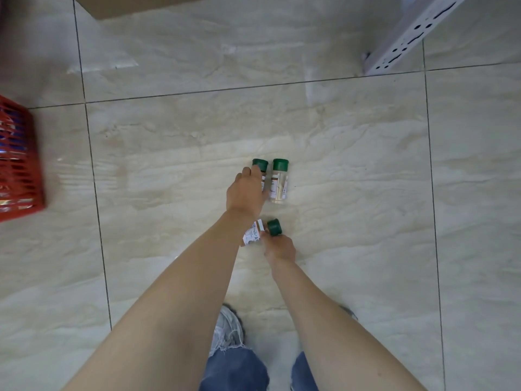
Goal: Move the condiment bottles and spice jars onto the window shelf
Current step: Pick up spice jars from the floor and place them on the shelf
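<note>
Three clear spice jars with green caps are low over the tiled floor (pixel 338 170). My left hand (pixel 245 193) is wrapped round the left jar (pixel 260 165), hiding most of its body. Right beside it stands a second jar (pixel 279 182), untouched. Nearer to me, my right hand (pixel 279 246) grips a third jar (pixel 263 232) just below its cap; that jar is tilted, cap pointing up and right. The window shelf is out of view.
A red plastic basket (pixel 19 165) with packets inside sits at the left edge. A cardboard box (pixel 135 4) lies at the top. A white perforated metal rack leg (pixel 406 35) stands at the upper right. My shoes and jeans are at the bottom.
</note>
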